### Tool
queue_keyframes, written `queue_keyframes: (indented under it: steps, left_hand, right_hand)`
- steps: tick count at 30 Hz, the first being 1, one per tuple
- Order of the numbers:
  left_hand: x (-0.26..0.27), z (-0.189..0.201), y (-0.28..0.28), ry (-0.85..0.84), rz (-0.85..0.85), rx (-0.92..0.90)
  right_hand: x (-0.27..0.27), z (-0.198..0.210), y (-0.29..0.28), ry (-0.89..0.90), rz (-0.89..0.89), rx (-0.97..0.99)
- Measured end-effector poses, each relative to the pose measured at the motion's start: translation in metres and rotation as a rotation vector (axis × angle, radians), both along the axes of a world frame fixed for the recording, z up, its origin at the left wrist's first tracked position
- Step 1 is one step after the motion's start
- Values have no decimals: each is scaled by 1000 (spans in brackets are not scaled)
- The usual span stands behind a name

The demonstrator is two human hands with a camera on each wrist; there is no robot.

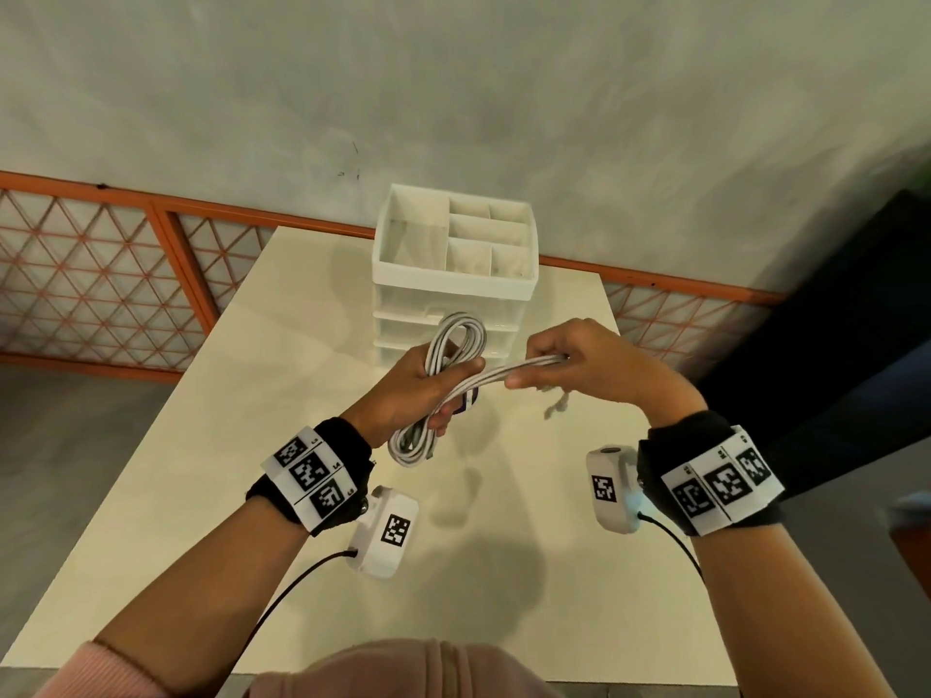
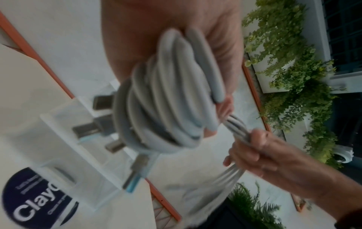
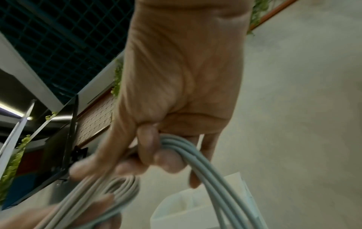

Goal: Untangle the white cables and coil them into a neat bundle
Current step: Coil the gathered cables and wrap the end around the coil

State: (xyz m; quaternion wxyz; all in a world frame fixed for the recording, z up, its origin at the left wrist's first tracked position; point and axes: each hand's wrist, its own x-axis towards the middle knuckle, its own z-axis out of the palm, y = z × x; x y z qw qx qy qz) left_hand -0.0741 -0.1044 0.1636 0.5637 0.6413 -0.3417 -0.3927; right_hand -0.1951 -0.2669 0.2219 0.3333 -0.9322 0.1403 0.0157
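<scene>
A coil of white cables [image 1: 453, 345] is held upright above the table in my left hand [image 1: 418, 390], whose fingers and thumb wrap round its middle; loops stick out above and below the fist. In the left wrist view the coil [image 2: 168, 99] fills the centre, with metal connector ends [image 2: 137, 168] hanging below it. A bunch of several strands [image 1: 514, 370] runs from the coil rightward into my right hand [image 1: 564, 365], which pinches them between thumb and curled fingers. In the right wrist view those strands [image 3: 197, 156] pass under the fingers [image 3: 166, 161]. Loose cable ends [image 1: 556, 403] dangle under the right hand.
A white drawer organiser [image 1: 453, 259] with open top compartments stands at the table's far edge, just behind the hands. The cream table [image 1: 252, 445] stretches below. An orange lattice railing [image 1: 101, 274] runs behind it, and a dark object [image 1: 831, 345] lies to the right.
</scene>
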Motion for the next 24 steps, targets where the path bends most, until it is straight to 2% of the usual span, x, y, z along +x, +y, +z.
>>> queue_keyframes:
  steps: [5, 9, 13, 17, 19, 24]
  left_hand:
    - [-9, -13, -4, 22, 32, 58]
    - [-9, -17, -6, 200, -8, 74]
    - [-13, -18, -11, 201, -89, 93]
    - [-15, -9, -10, 231, -129, 74]
    - [-17, -3, -7, 194, -130, 69]
    - [-17, -8, -6, -111, -73, 116]
  right_hand:
    - [2, 6, 9, -87, 94, 23]
    - [10, 8, 14, -111, 120, 72]
    - [26, 10, 22, -122, 94, 39]
    - [36, 6, 22, -212, 14, 17]
    - [39, 1, 20, -241, -15, 14]
    - [45, -5, 22, -227, -30, 15]
